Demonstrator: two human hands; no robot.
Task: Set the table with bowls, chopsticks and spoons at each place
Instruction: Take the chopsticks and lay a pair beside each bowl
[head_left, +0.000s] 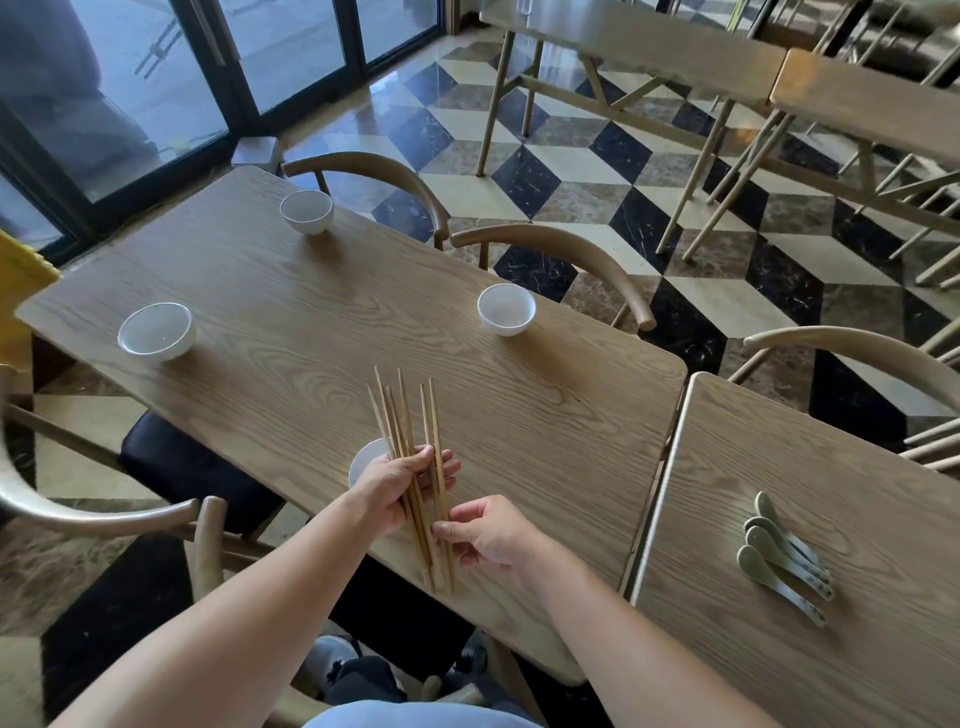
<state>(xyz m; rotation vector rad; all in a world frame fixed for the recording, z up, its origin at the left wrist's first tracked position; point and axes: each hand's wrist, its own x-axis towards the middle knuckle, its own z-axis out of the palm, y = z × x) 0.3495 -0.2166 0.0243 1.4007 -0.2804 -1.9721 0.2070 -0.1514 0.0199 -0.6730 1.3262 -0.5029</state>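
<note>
left hand (387, 491) grips the chopsticks (410, 467) over the table (545, 415) near a bowl (366, 460); right hand (491, 530) pinches one. best to peel off two cleanly, tips level.

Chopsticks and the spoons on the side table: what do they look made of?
Chopsticks in the left hand: likely bamboo or wood, matte tan, slim and straight. Spoons: probably ceramic or melamine, pale green, smooth with a slight sheen; which one cannot be told.

bare forearms (249, 613), no sleeves; light blue garment (415, 717) at waist.
</note>
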